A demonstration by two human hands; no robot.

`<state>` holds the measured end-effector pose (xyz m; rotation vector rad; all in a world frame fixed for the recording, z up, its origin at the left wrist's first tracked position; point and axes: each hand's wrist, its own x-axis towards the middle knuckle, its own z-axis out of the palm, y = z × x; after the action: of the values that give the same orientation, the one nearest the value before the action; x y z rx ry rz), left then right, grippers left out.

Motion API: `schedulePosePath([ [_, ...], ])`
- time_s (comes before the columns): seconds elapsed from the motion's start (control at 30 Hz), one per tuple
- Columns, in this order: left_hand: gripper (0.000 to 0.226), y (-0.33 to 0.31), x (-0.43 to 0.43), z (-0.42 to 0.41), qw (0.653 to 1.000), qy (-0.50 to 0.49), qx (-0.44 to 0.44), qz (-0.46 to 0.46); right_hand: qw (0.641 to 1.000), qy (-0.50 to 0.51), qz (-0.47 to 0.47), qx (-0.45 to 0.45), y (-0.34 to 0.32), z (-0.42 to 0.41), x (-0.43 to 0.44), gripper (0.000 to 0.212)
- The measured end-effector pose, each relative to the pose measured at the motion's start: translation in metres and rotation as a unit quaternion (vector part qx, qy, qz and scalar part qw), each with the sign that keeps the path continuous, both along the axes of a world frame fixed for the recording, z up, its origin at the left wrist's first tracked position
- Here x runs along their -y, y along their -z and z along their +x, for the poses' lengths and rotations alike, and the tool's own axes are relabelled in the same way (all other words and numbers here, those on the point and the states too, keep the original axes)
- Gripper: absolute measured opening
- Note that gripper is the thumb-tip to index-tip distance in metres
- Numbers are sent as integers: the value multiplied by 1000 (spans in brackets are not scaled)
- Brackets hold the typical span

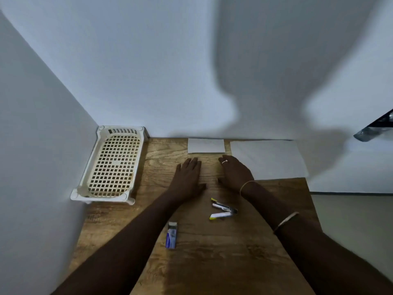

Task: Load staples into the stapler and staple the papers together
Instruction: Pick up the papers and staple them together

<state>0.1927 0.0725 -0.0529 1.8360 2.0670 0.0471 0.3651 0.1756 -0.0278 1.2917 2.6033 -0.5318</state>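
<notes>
Left hand: the left hand lies palm down on the wooden table, fingers stretched forward and spread flat, holding nothing.
Right hand: the right hand also lies palm down on the table, fingers extended and loose, holding nothing; a ring sits on one finger and a thin bangle circles the wrist, with a second bangle further up the forearm.
Hands together: side by side with a gap of bare table between them, neither touching any task item.
Stapler: the stapler lies on the table just behind the hands, between the two forearms, swung open so its arms splay apart; the tips are yellow, the body white and dark. Whether staples are inside cannot be told.
Staple box: a small blue and white staple box lies on the table nearer the person, beside the left forearm, its far end open.
Papers: a small white sheet lies against the wall ahead of the hands; a larger white sheet lies just to its right, its near edge close to the right hand. The two are apart.
Basket: a cream plastic lattice tray sits in the left corner, at the table's edge.
Wall: the white wall carries the person's broad shadow.
</notes>
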Motion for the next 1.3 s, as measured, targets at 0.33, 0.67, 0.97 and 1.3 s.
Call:
schedulePosePath([
  [0.33,84,12,-41,-11,997,-19,-26,-71,999,-9,-16,45,19,-46,-25,76],
  [0.67,72,8,-13,1,996,-3,-57,-68,998,-38,16,56,22,-31,-1,65],
  [0.97,65,8,61,27,997,-30,-33,-66,998,-50,39,25,22,3,68,54],
  [1.3,53,-8,57,26,922,-284,241,103,956,245,-33,-157,19,8,56,42],
])
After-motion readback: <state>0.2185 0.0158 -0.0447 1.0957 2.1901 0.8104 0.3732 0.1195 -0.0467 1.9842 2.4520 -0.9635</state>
